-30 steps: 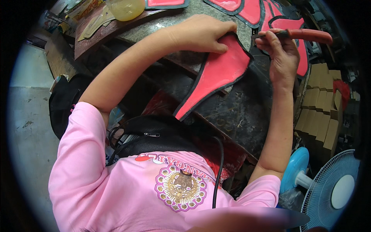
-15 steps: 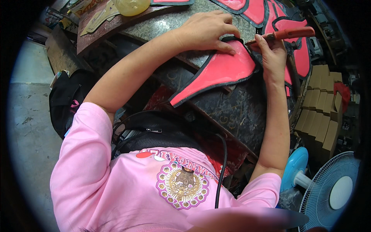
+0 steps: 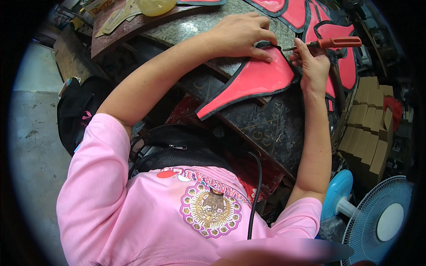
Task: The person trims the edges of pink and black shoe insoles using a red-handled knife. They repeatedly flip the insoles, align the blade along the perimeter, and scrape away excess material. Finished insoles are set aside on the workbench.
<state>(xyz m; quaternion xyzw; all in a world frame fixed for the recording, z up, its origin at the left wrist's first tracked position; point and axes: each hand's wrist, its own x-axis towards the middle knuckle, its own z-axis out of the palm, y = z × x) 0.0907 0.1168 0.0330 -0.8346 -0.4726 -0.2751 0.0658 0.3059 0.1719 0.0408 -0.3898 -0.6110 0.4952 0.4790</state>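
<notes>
Fingers first: on our left hand (image 3: 239, 35) they're spread flat and pressing down on the top edge of the red piece (image 3: 253, 82), fingertips (image 3: 266, 56) right at its dark border, nothing gripped, just pinning it. Our right hand (image 3: 310, 66) has its fingers curled tight around the orange-handled tool (image 3: 337, 43), thumb up along the shaft.

That tool lies pretty much side to side across the view, handle sticking out to the right past our knuckles, thin metal tip pointing left toward the spot where our left fingertips sit on the piece. Can't really make out the very tip, it's too small and dark against the border.

The red piece is a long curved shape with a black edge. Its long axis runs diagonally, wide end up right between our two hands, narrow pointed end down left, hanging a bit over the edge of the stone slab (image 3: 204, 22) we're working on. It lies flat, red face up.

More red pieces (image 3: 297, 13) with the same black edging lie on the slab above our hands. Stacked cardboard boxes (image 3: 368, 128) stand off to the right, and a blue fan (image 3: 381, 217) sits lower right.
</notes>
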